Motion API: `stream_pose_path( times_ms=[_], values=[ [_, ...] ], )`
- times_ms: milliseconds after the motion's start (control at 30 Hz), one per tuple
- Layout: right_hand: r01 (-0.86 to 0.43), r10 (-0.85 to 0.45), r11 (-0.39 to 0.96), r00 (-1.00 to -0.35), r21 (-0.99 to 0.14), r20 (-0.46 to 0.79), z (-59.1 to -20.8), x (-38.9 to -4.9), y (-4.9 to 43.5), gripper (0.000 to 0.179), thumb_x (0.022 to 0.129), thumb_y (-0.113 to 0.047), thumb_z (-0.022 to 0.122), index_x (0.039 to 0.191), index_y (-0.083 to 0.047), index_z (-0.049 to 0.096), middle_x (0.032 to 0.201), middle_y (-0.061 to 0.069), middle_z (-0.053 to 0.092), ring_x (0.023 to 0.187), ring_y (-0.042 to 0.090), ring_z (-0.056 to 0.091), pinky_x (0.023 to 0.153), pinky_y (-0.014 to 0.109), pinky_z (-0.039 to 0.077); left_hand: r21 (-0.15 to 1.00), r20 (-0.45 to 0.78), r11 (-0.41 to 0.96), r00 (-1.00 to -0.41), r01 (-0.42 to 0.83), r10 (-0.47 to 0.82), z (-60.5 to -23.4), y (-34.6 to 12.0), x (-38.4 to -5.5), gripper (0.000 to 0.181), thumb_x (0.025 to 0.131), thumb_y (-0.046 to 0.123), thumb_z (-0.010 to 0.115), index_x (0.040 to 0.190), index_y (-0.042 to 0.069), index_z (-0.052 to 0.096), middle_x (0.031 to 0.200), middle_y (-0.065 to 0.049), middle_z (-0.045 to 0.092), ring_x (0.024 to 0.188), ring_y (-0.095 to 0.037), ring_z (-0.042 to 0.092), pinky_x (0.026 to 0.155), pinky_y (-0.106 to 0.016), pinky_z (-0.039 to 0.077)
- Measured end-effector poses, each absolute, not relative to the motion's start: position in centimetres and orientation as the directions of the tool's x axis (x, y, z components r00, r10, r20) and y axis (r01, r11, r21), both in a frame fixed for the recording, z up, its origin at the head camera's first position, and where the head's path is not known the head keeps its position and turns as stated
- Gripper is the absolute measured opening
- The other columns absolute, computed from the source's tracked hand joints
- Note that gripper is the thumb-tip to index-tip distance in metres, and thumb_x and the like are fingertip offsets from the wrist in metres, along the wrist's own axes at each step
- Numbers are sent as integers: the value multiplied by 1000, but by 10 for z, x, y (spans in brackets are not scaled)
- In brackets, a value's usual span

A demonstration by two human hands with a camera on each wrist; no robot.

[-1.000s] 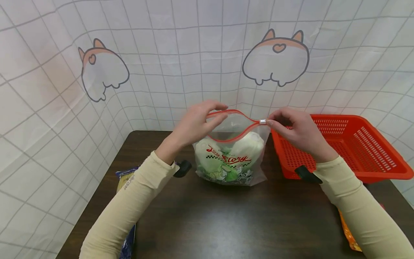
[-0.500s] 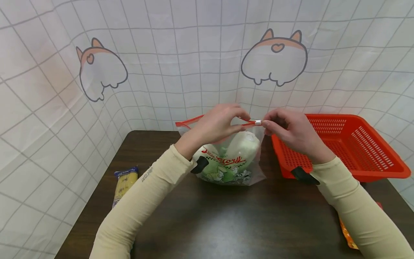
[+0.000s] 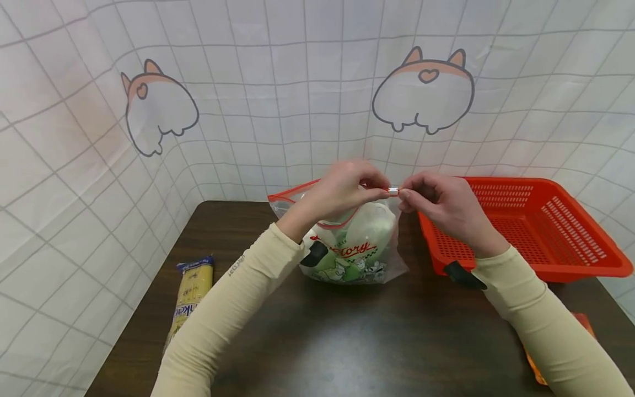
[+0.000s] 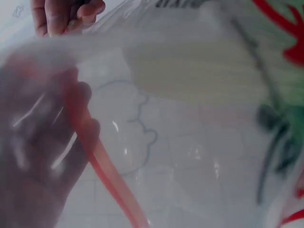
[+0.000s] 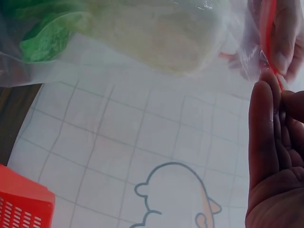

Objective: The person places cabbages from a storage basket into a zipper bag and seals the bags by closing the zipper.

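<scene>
A clear zip bag with red lettering and a red zip strip stands on the table. Inside it are rounded pale green and white things, with a green leafy part at one end. My left hand pinches the bag's top edge just left of the white slider. At the slider's right side, my right hand pinches the strip's end between thumb and fingers. The two hands' fingertips are close together. To the left of my left hand the bag's mouth gapes. My left forearm covers part of the bag.
A red plastic basket stands at the right behind my right hand. A yellow packet with blue ends lies left on the dark table. An orange packet is partly under my right forearm. A white gridded curtain hangs behind.
My left hand has moved right along the bag's top from the gaping middle to the slider and now pinches the edge there. Slider and right hand have shifted slightly left.
</scene>
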State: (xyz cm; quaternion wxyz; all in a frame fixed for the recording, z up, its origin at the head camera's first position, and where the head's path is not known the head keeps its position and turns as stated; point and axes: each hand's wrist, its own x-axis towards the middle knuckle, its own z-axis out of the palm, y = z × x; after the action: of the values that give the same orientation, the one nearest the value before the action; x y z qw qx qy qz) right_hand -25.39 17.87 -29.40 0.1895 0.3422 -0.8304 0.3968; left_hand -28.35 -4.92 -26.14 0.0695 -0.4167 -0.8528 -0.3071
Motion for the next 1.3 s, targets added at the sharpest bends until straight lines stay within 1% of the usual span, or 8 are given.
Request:
stream_pose_path(
  times_ms=[133,233,467,633,700,867,1100,1300],
  values=[
    [-732,-412,449,-678,-512,609,-294,-253,176,11,88,-7,73,97,-6,69,80,-1,70,68,9,67,65,15,51,494,383,451,-652,743,654,-262,-45,-281,14,90,20,72,101,12,76,91,8,69,86,-3,60,83,-19,47],
    [-743,-417,454,-665,-492,619,-294,-253,175,10,87,-6,73,97,-6,69,79,-1,70,67,7,67,65,14,51,503,387,447,-655,740,649,-262,-44,-280,13,90,19,73,100,11,76,91,6,70,86,-3,60,84,-19,46],
    [-759,-425,480,-639,-439,641,-296,-254,175,9,87,-5,73,95,-6,69,78,-2,70,66,4,65,65,13,50,475,400,448,-640,757,656,-262,-44,-279,11,91,18,71,98,11,75,91,5,69,87,-3,60,84,-20,46],
    [-775,-428,504,-608,-382,668,-296,-253,177,9,85,-3,74,92,-8,69,76,-5,68,66,2,64,66,12,48,459,402,449,-629,767,665,-260,-45,-276,9,91,17,71,97,10,74,90,5,69,85,-4,60,81,-19,46],
    [-777,-437,511,-603,-367,668,-295,-252,178,10,85,-3,74,93,-8,69,76,-5,68,67,2,64,67,11,48,457,399,457,-634,764,662,-260,-47,-274,9,91,16,71,96,10,74,90,4,68,84,-5,60,79,-20,46],
    [-756,-435,538,-627,-372,646,-292,-250,183,9,86,-6,73,95,-8,69,79,-4,69,69,4,64,69,10,48,426,387,504,-655,751,649,-260,-55,-272,6,92,16,70,94,12,73,90,5,66,84,-5,60,81,-24,47],
    [-726,-405,556,-661,-405,631,-292,-251,194,6,88,-6,71,93,-8,68,76,-5,68,67,2,63,65,11,48,383,332,614,-723,690,606,-257,-75,-272,10,94,19,68,98,13,74,95,4,68,89,-8,61,81,-23,47],
    [-698,-376,565,-693,-441,615,-294,-253,208,5,90,-6,69,95,-8,67,77,-5,67,67,2,63,64,11,49,400,334,647,-760,650,557,-259,-98,-275,12,93,22,68,99,13,74,95,4,67,88,-11,60,77,-28,48]
  ],
)
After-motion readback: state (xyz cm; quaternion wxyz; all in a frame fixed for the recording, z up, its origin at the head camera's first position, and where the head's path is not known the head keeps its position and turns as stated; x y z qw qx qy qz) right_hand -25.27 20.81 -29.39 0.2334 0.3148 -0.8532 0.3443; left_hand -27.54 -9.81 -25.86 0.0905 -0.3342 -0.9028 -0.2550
